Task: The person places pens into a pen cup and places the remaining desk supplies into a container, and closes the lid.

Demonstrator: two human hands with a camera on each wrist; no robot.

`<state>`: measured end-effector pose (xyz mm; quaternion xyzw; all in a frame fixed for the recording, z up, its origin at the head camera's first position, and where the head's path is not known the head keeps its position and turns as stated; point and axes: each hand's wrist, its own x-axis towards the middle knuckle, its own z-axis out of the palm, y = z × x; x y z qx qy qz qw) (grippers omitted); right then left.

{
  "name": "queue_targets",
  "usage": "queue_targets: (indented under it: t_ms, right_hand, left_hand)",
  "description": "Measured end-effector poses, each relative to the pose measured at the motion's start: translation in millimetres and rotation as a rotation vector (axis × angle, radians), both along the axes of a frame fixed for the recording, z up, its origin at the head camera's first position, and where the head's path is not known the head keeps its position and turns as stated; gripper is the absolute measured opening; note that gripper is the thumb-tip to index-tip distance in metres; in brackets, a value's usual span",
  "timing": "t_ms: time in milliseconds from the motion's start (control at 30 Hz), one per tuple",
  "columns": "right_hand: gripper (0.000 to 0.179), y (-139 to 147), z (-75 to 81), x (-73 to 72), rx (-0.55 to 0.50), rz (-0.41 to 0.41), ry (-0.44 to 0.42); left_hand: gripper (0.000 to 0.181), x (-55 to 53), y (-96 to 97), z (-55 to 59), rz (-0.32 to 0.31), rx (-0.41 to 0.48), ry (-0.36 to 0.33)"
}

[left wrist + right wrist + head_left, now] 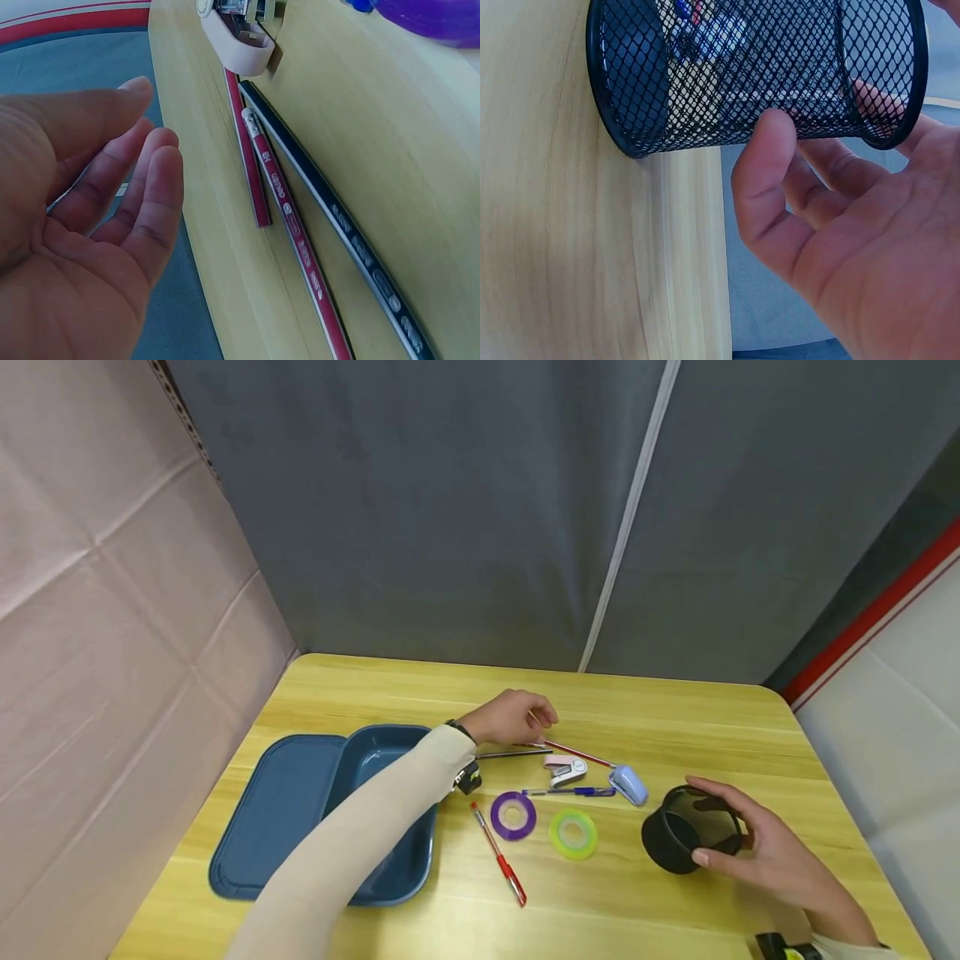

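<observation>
My right hand (772,852) grips a black mesh pen cup (742,67) at the table's right side, thumb on one side and fingers on the other. In the head view the cup tilts slightly, its mouth facing up. My left hand (513,718) hovers over the pencils at the back, fingers loosely bent with nothing between them. Beside it in the left wrist view lie a red pencil with a white eraser end (289,217), a black pencil (337,217) and another red pencil (247,165). A pink and white stapler (566,770) sits close by.
A blue pen (581,792), a light blue rounded item (628,784), a purple tape roll (513,816), a green tape roll (573,834) and a red pen (498,856) lie mid-table. At left stands a blue box (427,852) beside its lid (281,810), partly behind my left arm.
</observation>
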<state>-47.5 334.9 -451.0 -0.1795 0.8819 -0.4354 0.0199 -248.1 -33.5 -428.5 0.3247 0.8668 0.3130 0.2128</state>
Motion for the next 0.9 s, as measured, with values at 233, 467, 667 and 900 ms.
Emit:
queue_targets:
  t_ms: [233,467,667,900]
  right_hand:
    - [0.082,-2.4,0.2,-1.1,0.005,-0.004,-0.031]
    - [0.082,-1.7,-2.0,0.1,-0.011,-0.007,-0.034]
    - [0.082,-1.0,-5.0,1.9,-0.043,-0.001,-0.043]
    - [0.080,-1.6,-4.5,0.4,-0.032,-0.008,-0.043]
  left_hand:
    - [0.033,-3.0,9.1,-7.1,-0.010,0.033,-0.026]
    - [0.032,-13.4,19.5,-21.8,-0.029,0.074,-0.064]
    - [0.030,-17.5,22.6,-31.5,0.005,0.070,-0.108]
    - [0.029,-22.7,23.5,-40.2,0.023,0.066,-0.111]
